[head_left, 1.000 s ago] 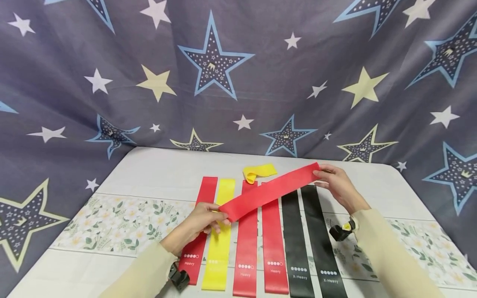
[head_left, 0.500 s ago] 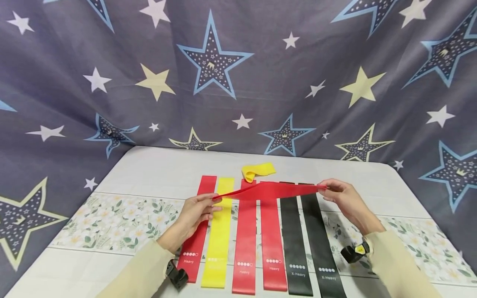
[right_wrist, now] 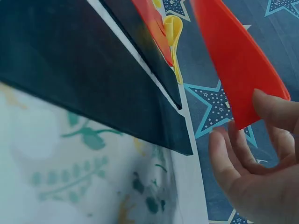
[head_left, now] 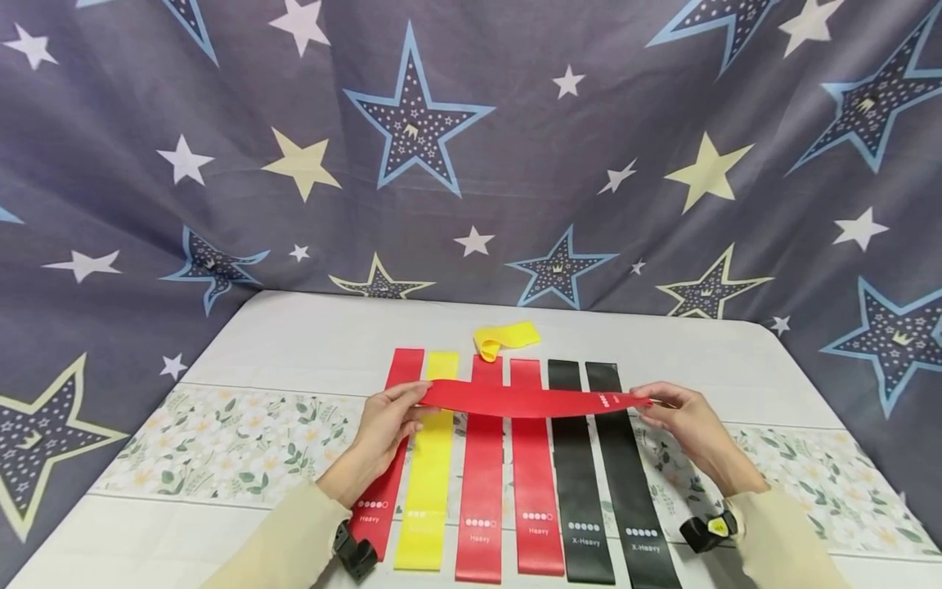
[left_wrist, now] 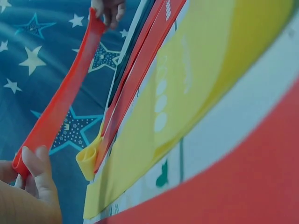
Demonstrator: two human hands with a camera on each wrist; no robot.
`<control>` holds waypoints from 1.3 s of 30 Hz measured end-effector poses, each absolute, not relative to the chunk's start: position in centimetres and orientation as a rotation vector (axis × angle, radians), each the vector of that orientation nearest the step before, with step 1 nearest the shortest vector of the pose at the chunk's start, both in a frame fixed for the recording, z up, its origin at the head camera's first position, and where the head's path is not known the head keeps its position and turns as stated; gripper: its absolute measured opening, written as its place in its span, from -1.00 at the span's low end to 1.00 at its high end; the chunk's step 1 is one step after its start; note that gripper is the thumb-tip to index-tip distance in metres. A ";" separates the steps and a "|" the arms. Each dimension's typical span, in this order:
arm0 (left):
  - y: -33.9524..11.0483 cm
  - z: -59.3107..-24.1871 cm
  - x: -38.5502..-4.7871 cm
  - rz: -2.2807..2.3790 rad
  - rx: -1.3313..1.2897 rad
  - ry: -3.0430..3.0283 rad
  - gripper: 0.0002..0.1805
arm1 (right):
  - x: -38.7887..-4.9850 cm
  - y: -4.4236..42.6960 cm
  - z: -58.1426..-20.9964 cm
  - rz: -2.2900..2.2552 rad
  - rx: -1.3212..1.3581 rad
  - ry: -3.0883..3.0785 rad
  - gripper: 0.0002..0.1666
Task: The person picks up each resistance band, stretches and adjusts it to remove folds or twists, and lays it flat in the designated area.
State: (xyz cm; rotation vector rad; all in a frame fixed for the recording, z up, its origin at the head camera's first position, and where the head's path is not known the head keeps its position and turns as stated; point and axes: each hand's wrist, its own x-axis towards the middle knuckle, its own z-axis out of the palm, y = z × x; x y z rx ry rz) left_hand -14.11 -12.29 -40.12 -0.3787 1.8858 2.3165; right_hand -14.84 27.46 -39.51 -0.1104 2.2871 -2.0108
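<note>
A red resistance band (head_left: pixel 515 401) is stretched out sideways above the table, its ends in both hands. My left hand (head_left: pixel 386 421) pinches its left end between thumb and fingers, which the left wrist view also shows on the band (left_wrist: pixel 60 107). The right end is pinched by my right hand (head_left: pixel 680 417); small white print shows near it. Under the held band lie flat bands in a row: a red band (head_left: pixel 371 511), a yellow band (head_left: pixel 423 507), two more red bands marked Heavy, and two black bands (head_left: pixel 581 483) marked X-Heavy.
A folded yellow band (head_left: pixel 508 335) lies behind the row, touching the far end of a red band. The white table (head_left: pixel 309 327) carries a floral strip (head_left: pixel 243 446) across it. A grey star-print curtain (head_left: pixel 486 196) hangs behind.
The held red band has gone from slanted, right end high, to nearly level, and turned in the hands. My right hand has come down and slightly right; the left hand has risen slightly.
</note>
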 end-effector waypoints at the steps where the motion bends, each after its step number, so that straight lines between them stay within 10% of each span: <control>1: -12.2 -40.1 -14.1 2.319 -0.377 1.892 -0.61 | -14.6 27.5 -39.7 -2.005 -0.109 2.297 -0.66; 39: -4.2 -39.2 -20.8 2.192 -0.101 2.237 -0.67 | -8.0 27.8 -41.4 -2.007 0.260 1.921 -0.81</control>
